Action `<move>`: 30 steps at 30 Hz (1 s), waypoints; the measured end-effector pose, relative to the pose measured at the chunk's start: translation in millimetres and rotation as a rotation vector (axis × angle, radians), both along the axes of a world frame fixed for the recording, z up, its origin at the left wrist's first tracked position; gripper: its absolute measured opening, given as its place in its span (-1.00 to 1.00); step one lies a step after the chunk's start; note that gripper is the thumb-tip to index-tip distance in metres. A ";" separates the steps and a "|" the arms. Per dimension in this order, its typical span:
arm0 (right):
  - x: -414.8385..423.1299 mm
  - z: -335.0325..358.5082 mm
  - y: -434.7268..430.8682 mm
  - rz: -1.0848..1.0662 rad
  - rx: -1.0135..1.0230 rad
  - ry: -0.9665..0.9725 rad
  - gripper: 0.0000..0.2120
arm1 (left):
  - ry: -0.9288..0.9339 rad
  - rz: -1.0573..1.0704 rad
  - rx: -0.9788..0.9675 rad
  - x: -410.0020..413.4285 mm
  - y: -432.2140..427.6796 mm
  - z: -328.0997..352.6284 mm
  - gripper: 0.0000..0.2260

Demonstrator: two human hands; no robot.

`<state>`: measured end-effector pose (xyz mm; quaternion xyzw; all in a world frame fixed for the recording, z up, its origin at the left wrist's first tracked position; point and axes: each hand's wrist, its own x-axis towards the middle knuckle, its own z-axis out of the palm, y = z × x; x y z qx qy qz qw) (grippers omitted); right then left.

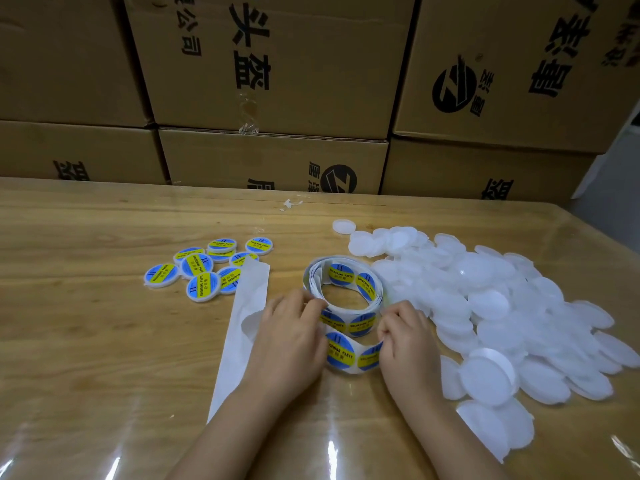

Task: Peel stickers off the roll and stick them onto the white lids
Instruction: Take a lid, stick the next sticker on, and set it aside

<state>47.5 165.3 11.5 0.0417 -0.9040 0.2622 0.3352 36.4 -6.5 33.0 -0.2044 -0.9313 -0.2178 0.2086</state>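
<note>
We see the left hand (291,337) curled on the sticker roll (343,289), a loose paper coil of round blue-and-yellow labels between both hands. The right hand (405,341) pinches its unwound end. Smooth white lids (502,306) heap right of it. Beyond the left hand lie labelled lids (204,268) and a glossy backing strip (242,323).

We see a wooden table (104,341) under a glossy clear cover, with glare streaks along the near edge. Behind it we've got brown cardboard boxes (277,64) stacked at least two rows high, printed with black Chinese characters and a round logo. Small white scrap (290,204) lies near the table's far edge; pale wall (606,174) at far right.
</note>
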 end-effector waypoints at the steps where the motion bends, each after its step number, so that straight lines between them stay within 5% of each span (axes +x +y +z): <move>1: 0.0 0.3 -0.5 -0.003 -0.024 0.003 -0.87 | 0.026 0.009 -0.041 -0.3 -1.3 -0.4 -0.82; 8: -5.0 -1.4 3.1 -0.228 -0.319 -0.138 -0.64 | 0.093 -0.067 -0.049 -4.4 -7.2 -1.4 -0.86; 12: -7.0 -6.9 5.5 -0.290 -0.079 -0.412 -0.51 | -0.135 -0.147 0.285 1.7 -5.9 5.2 -0.89; 16: -6.9 -5.2 4.3 -0.296 0.016 -0.474 -0.57 | -0.437 -0.184 0.728 1.2 3.2 1.3 -0.88; 23: -7.5 -9.2 7.4 -0.343 0.158 -0.542 -0.56 | -0.586 -0.088 0.689 -8.1 9.5 -24.1 -0.88; 30: -6.0 -10.5 8.3 -0.331 0.134 -0.504 -0.69 | -0.655 -0.087 0.912 -12.3 4.7 -27.1 -0.87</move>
